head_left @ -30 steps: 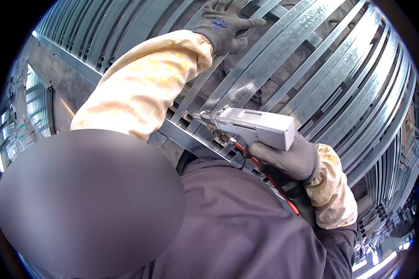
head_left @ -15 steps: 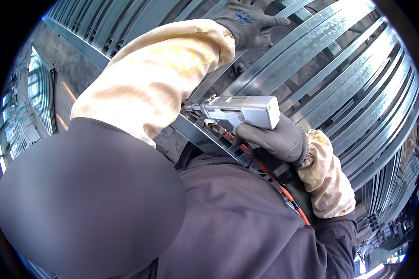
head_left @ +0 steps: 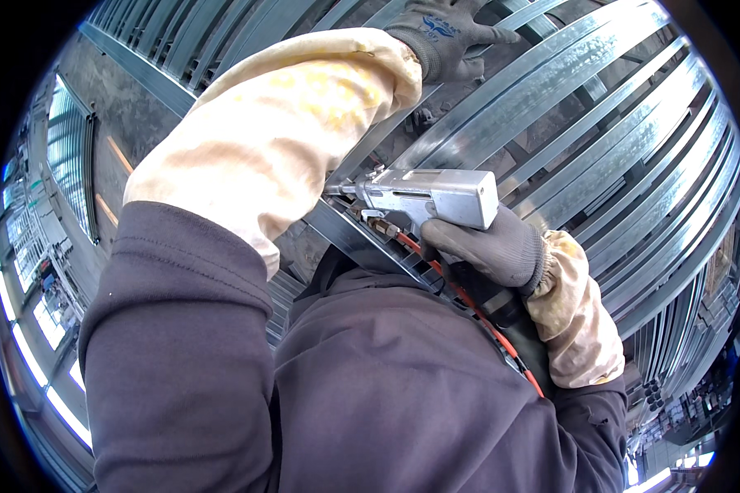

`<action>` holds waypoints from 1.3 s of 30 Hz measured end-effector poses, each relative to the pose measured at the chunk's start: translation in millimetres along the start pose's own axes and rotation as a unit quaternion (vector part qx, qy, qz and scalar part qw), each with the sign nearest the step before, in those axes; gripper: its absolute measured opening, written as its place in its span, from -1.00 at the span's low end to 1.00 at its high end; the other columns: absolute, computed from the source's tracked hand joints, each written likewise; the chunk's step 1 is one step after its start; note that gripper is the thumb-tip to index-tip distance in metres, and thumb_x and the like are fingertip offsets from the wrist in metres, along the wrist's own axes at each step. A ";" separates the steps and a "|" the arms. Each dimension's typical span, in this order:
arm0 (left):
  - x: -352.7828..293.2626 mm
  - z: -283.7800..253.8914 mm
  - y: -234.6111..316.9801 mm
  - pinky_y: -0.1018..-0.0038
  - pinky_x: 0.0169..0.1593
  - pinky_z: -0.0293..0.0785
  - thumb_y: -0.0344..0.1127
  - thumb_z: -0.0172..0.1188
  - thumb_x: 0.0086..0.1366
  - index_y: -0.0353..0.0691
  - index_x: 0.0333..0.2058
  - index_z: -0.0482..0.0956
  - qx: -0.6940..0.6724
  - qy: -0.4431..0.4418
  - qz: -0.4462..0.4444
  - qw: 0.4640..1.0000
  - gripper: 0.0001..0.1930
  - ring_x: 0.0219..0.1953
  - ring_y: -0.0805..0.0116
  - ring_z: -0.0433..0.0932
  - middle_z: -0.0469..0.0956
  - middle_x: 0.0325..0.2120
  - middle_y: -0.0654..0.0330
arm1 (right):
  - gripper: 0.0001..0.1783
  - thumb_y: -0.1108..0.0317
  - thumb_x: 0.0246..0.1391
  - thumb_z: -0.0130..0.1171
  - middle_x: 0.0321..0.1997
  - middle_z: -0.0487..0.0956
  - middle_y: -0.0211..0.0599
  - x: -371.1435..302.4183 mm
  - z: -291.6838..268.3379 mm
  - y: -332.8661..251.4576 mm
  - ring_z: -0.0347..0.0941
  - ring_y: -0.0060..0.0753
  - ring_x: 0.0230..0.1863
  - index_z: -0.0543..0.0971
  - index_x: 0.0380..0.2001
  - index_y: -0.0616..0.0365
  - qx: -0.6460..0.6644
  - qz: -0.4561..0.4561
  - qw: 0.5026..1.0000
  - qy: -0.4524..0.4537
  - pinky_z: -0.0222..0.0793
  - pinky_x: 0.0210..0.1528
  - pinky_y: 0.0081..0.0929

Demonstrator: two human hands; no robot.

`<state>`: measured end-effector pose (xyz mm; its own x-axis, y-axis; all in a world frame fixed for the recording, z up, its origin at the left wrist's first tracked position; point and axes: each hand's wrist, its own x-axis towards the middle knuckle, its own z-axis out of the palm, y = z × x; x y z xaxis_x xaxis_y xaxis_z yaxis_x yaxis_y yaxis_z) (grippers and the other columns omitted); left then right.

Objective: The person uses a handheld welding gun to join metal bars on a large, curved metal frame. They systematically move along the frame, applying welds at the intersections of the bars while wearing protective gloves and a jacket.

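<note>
My right hand, in a grey glove, is closed around the grip of a silver pistol-shaped power tool. The tool's narrow nose points left, against the near edge of a galvanized metal frame; my left sleeve partly hides the spot at its tip. A red-orange hose runs beneath the tool beside a brass-coloured fitting. Farther off, my left hand, also gloved, lies over the metal bars with its fingers spread. What its palm touches is hidden.
Long parallel galvanized bars fill the far and right side, with gaps between them. A stack of metal profiles lies on the left, beyond a strip of grey floor. Bright windows show at the left edge.
My head view has shifted slightly, and more of my left upper sleeve shows. Both hands and the tool stay nearly where they were.
</note>
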<state>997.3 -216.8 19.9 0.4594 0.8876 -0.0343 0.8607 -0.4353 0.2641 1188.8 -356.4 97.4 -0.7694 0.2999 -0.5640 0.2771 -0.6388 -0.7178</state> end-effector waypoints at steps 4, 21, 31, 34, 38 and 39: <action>2.6 1.2 -1.2 -0.08 0.48 -0.26 -0.03 0.35 0.09 0.36 0.24 0.48 0.005 0.007 0.004 1.000 -0.34 0.46 -0.27 -0.01 0.09 0.42 -0.12 | -0.55 0.14 0.29 0.22 -0.24 0.65 -0.41 0.4 1.3 -1.1 0.50 -0.69 -0.37 0.51 0.12 0.18 -0.009 0.003 1.000 0.004 0.45 -0.37 -0.63; 6.4 -0.6 -1.5 -0.08 0.48 -0.25 -0.03 0.33 0.10 0.34 0.25 0.47 -0.018 0.009 0.012 1.000 -0.34 0.45 -0.28 0.00 0.10 0.41 -0.12 | -0.64 0.17 0.28 0.22 -0.26 0.64 -0.43 -12.0 2.6 -7.8 0.48 -0.70 -0.33 0.58 0.00 0.19 0.003 0.045 0.999 0.003 0.43 -0.32 -0.62; 3.9 0.5 -4.8 -0.08 0.48 -0.24 -0.03 0.33 0.11 0.33 0.25 0.47 -0.039 0.010 0.015 0.999 -0.34 0.45 -0.28 0.01 0.12 0.41 -0.12 | -0.49 0.23 0.26 0.25 -0.17 0.64 -0.40 -18.8 5.1 -17.9 0.50 -0.66 -0.26 0.44 0.22 0.14 0.022 0.034 0.999 0.013 0.47 -0.23 -0.57; 2.7 -0.8 -4.2 -0.08 0.48 -0.24 -0.03 0.32 0.11 0.33 0.26 0.47 -0.042 0.010 0.017 0.999 -0.34 0.45 -0.28 0.01 0.12 0.41 -0.12 | -0.46 0.25 0.26 0.25 -0.15 0.63 -0.40 -20.7 6.0 -15.5 0.49 -0.66 -0.26 0.42 0.25 0.13 0.036 0.028 0.999 0.016 0.46 -0.23 -0.57; -0.4 -2.4 -4.1 -0.08 0.48 -0.24 -0.03 0.32 0.11 0.32 0.26 0.46 -0.048 0.011 0.019 0.999 -0.34 0.45 -0.29 0.01 0.12 0.41 -0.12 | -0.46 0.27 0.26 0.25 -0.13 0.61 -0.40 -23.1 5.9 -12.3 0.49 -0.67 -0.27 0.42 0.26 0.12 0.038 0.025 0.999 0.017 0.46 -0.25 -0.59; -0.7 -1.8 -4.5 -0.08 0.48 -0.24 -0.03 0.32 0.11 0.32 0.26 0.46 -0.049 0.012 0.019 0.999 -0.34 0.45 -0.29 0.02 0.12 0.41 -0.12 | -0.46 0.26 0.26 0.25 -0.14 0.62 -0.40 -23.3 5.5 -12.4 0.48 -0.67 -0.27 0.42 0.26 0.12 0.037 0.028 0.999 0.017 0.46 -0.25 -0.59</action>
<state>992.7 -215.2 20.5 0.4851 0.8744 0.0008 0.8162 -0.4531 0.3585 1200.1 -359.4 121.7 -0.7340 0.2846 -0.6166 0.2754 -0.7052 -0.6533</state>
